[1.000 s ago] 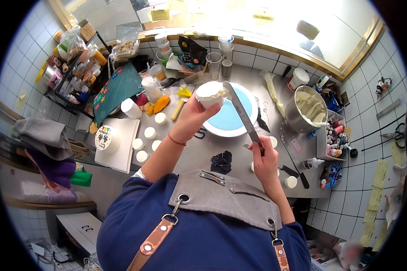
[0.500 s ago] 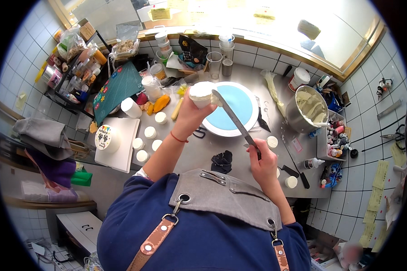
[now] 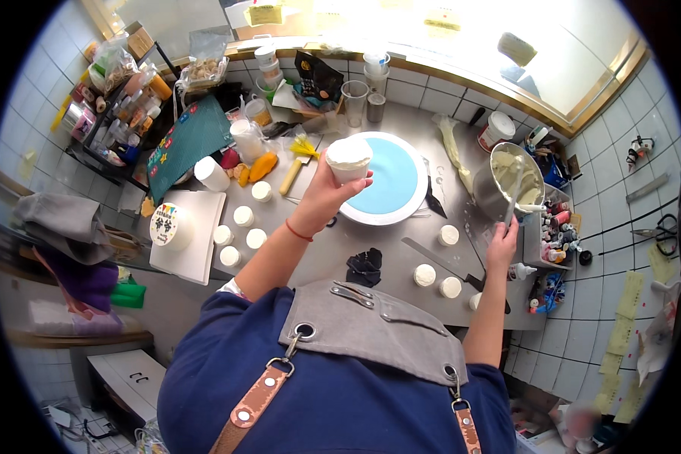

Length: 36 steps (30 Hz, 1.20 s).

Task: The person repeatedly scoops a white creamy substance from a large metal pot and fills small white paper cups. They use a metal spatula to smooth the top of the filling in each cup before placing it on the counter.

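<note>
My left hand (image 3: 321,198) is wrapped around a white paper cup (image 3: 349,160) topped with white cream, lifted over the left edge of a round turntable with a light-blue top (image 3: 393,178). On the right, my right hand (image 3: 501,246) grips a long icing spatula (image 3: 514,203) by its handle. The spatula's blade reaches up into a metal pot (image 3: 486,193) of pale cream (image 3: 528,185). Whether the tip is sunk in the cream is hard to tell.
Several small cream-filled cups (image 3: 256,239) stand at left and right on the steel table (image 3: 321,253). A decorated white cake (image 3: 171,226) sits on a white board (image 3: 206,216). A crumpled black cloth (image 3: 364,266) and a long knife (image 3: 433,256) lie nearer me. Bottles fill a bin (image 3: 536,240) beside the pot.
My right hand has swung the spatula from the cup's rim rightward to the pot. The cup in my left hand has shifted slightly, and its whole cream top now shows.
</note>
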{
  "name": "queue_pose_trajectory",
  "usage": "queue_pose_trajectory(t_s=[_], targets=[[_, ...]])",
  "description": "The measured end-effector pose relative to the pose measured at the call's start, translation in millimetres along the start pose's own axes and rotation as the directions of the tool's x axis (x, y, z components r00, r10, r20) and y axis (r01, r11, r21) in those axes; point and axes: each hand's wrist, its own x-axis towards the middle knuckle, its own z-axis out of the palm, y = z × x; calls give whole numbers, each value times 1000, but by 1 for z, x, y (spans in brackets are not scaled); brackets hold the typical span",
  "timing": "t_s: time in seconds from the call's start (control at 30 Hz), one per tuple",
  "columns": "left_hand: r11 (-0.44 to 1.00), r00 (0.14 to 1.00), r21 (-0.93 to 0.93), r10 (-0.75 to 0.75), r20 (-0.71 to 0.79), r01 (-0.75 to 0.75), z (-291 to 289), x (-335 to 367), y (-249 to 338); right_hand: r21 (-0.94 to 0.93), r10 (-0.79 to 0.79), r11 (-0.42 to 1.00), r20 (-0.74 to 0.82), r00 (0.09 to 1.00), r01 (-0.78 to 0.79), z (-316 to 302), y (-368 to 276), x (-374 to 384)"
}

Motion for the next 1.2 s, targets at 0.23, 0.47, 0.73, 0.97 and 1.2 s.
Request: queue_pose_trajectory(t_s=[0.23,0.47,0.73,0.97,1.2], targets=[[957,973,194,191,130,-214,14,1,-2,-736,71,677,76,995,8,-8,75,44],[798,933,489,340,119,-353,6,-1,1,-663,33,748,93,995,37,-63,52,-93],[766,940,562,336,61,-311,2,-5,-24,-390,21,917,252,967,82,-90,-96,-129],[856,917,-395,-197,347,333,-2,-19,0,54,-286,956,406,868,290,-87,-206,-114],[891,910,-383,-72,409,243,-9,-27,11,387,-258,922,597,759,9,-52,-200,-101]])
